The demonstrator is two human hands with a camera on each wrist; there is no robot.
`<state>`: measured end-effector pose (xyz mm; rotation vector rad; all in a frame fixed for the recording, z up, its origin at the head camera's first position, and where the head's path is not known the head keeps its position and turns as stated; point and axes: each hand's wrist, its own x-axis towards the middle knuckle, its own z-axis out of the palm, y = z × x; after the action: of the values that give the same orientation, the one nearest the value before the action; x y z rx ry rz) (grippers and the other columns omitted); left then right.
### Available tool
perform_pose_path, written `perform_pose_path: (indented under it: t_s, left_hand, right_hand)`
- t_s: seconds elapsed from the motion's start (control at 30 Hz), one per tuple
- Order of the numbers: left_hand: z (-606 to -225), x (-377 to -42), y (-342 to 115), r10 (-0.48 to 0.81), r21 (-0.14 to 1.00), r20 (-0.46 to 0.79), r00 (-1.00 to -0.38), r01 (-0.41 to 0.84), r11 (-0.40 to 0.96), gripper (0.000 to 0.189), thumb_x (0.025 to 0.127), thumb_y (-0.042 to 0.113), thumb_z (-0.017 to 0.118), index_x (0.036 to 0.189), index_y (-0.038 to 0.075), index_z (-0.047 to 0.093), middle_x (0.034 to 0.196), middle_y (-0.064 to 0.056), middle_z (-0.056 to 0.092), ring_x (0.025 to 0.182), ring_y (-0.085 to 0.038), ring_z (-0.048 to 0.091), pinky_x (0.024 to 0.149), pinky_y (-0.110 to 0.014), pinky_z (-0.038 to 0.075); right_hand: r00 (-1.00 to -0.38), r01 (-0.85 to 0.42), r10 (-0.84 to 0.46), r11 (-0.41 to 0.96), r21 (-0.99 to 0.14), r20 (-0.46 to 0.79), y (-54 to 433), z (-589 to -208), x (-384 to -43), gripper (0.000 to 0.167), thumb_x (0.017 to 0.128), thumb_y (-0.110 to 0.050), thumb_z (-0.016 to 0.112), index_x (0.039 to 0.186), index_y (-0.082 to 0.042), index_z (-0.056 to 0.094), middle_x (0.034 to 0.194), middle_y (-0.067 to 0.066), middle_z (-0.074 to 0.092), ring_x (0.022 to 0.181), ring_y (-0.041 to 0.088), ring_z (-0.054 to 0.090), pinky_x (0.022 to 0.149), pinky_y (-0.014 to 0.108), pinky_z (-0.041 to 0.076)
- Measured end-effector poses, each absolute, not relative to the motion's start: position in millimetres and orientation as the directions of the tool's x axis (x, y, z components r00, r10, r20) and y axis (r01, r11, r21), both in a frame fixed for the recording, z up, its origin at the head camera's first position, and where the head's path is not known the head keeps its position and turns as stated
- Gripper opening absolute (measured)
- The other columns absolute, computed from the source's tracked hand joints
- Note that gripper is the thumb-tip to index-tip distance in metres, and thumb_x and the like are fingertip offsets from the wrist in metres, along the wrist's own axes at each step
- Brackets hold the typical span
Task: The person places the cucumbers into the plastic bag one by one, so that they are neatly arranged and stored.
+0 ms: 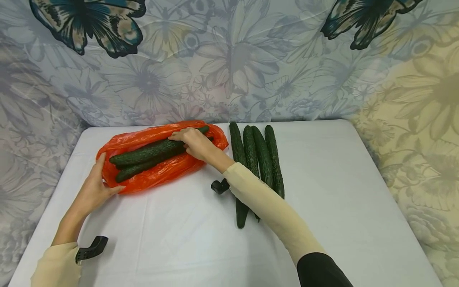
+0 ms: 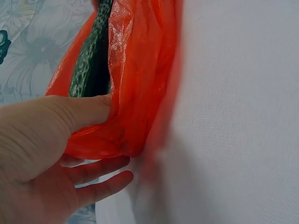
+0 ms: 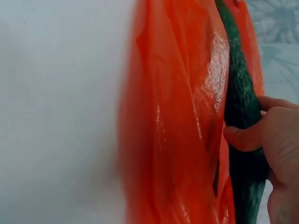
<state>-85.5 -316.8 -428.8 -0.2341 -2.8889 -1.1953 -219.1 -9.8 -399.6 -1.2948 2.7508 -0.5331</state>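
Note:
An orange-red plastic bag [image 1: 157, 183] lies on the left part of the table with its mouth spread lengthwise. Inside it, a cucumber [image 1: 143, 154] lies on top of another cucumber [image 1: 130, 171]. My right hand [image 1: 195, 143] grips the upper cucumber near its far right end; in the right wrist view the thumb and fingers wrap the dark green cucumber [image 3: 243, 88]. At the bag's left end, my left hand [image 1: 95, 187] holds the plastic, its thumb [image 2: 88, 112] over the edge and the fingers underneath.
Several cucumbers [image 1: 236, 145] lie side by side right of the bag, partly hidden under my right forearm. A white cloth covers the table [image 1: 333, 171]. Flower-patterned fabric [image 1: 236, 63] with butterflies rises behind and at both sides.

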Motion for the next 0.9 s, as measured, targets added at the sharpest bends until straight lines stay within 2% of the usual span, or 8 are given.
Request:
perform_pose_path:
  t_s: [0.17, 0.33, 0.53, 0.6, 0.67, 0.73, 0.83, 0.9]
  left_hand:
    - [-430.6, -87.2, -316.6, 0.152, 0.711, 0.092, -0.984, 0.172, 0.682, 0.117, 0.07, -0.012, 0.08, 0.154, -0.005, -0.002, 0.153, -0.04, 0.011, 0.137, -0.059, 0.014, 0.108, -0.069, 0.012]
    - [-430.1, -87.6, -317.0, 0.153, 0.715, 0.085, -0.985, 0.167, 0.678, 0.121, 0.069, -0.012, 0.081, 0.155, -0.002, -0.005, 0.153, -0.039, 0.011, 0.136, -0.059, 0.016, 0.107, -0.07, 0.014]
    - [-429.5, -86.8, -316.4, 0.16, 0.715, 0.08, -0.984, 0.169, 0.678, 0.122, 0.069, -0.013, 0.08, 0.153, -0.004, -0.008, 0.152, -0.041, 0.007, 0.138, -0.059, 0.011, 0.109, -0.069, 0.009]
    - [-429.4, -86.2, -316.1, 0.16, 0.713, 0.078, -0.984, 0.167, 0.681, 0.121, 0.07, -0.013, 0.08, 0.153, -0.005, -0.009, 0.151, -0.043, 0.007, 0.138, -0.06, 0.01, 0.11, -0.069, 0.008]
    - [-429.2, -86.0, -315.8, 0.161, 0.709, 0.079, -0.984, 0.169, 0.684, 0.12, 0.07, -0.012, 0.079, 0.152, -0.007, -0.009, 0.151, -0.044, 0.006, 0.138, -0.06, 0.009, 0.11, -0.068, 0.007]
    - [-428.8, -85.5, -315.6, 0.159, 0.703, 0.077, -0.984, 0.166, 0.691, 0.119, 0.071, -0.012, 0.079, 0.151, -0.008, -0.009, 0.151, -0.044, 0.005, 0.138, -0.06, 0.008, 0.11, -0.068, 0.007]
    - [-427.9, -85.4, -315.3, 0.151, 0.698, 0.063, -0.986, 0.152, 0.699, 0.119, 0.072, -0.011, 0.079, 0.151, -0.009, -0.01, 0.151, -0.044, 0.003, 0.138, -0.06, 0.007, 0.11, -0.068, 0.007]
    - [-427.0, -85.6, -314.8, 0.144, 0.694, 0.048, -0.988, 0.137, 0.707, 0.119, 0.072, -0.009, 0.079, 0.151, -0.008, -0.01, 0.15, -0.045, 0.003, 0.138, -0.06, 0.008, 0.11, -0.068, 0.007]
  right_hand:
    - [-0.673, -0.715, -0.733, 0.614, -0.334, 0.094, -18.9, -399.1, -230.7, 0.053, 0.088, 0.009, 0.061, 0.137, -0.012, 0.059, 0.141, 0.005, 0.055, 0.131, 0.019, 0.049, 0.111, 0.03, 0.036]
    - [-0.686, -0.687, -0.723, 0.603, -0.405, 0.089, -23.3, -400.6, -238.8, 0.055, 0.086, 0.013, 0.058, 0.135, -0.011, 0.061, 0.137, 0.004, 0.059, 0.127, 0.019, 0.053, 0.107, 0.027, 0.041]
    - [-0.707, -0.633, -0.706, 0.613, -0.472, 0.031, -20.2, -405.9, -240.9, 0.054, 0.085, 0.014, 0.057, 0.133, -0.01, 0.062, 0.132, 0.002, 0.063, 0.125, 0.018, 0.054, 0.104, 0.025, 0.043]
    - [-0.709, -0.628, -0.705, 0.626, -0.462, 0.007, -19.3, -406.1, -241.0, 0.05, 0.089, 0.006, 0.062, 0.135, -0.011, 0.06, 0.135, 0.002, 0.06, 0.128, 0.018, 0.052, 0.106, 0.026, 0.041]
    - [-0.715, -0.623, -0.699, 0.652, -0.433, -0.023, -17.4, -405.5, -241.0, 0.048, 0.093, -0.009, 0.067, 0.139, -0.012, 0.056, 0.139, 0.003, 0.057, 0.132, 0.019, 0.048, 0.11, 0.029, 0.037]
    - [-0.731, -0.611, -0.681, 0.687, -0.395, -0.053, -13.8, -405.1, -241.8, 0.054, 0.094, -0.026, 0.068, 0.143, -0.013, 0.051, 0.143, 0.003, 0.053, 0.135, 0.02, 0.045, 0.113, 0.032, 0.034]
    - [-0.766, -0.572, -0.637, 0.736, -0.363, -0.085, -4.4, -405.2, -243.4, 0.066, 0.093, -0.046, 0.063, 0.146, -0.011, 0.046, 0.147, 0.006, 0.049, 0.137, 0.022, 0.041, 0.114, 0.037, 0.032]
    - [-0.792, -0.535, -0.603, 0.762, -0.365, -0.099, 3.8, -405.2, -245.4, 0.07, 0.094, -0.052, 0.058, 0.148, -0.01, 0.044, 0.148, 0.006, 0.048, 0.137, 0.022, 0.041, 0.113, 0.038, 0.033]
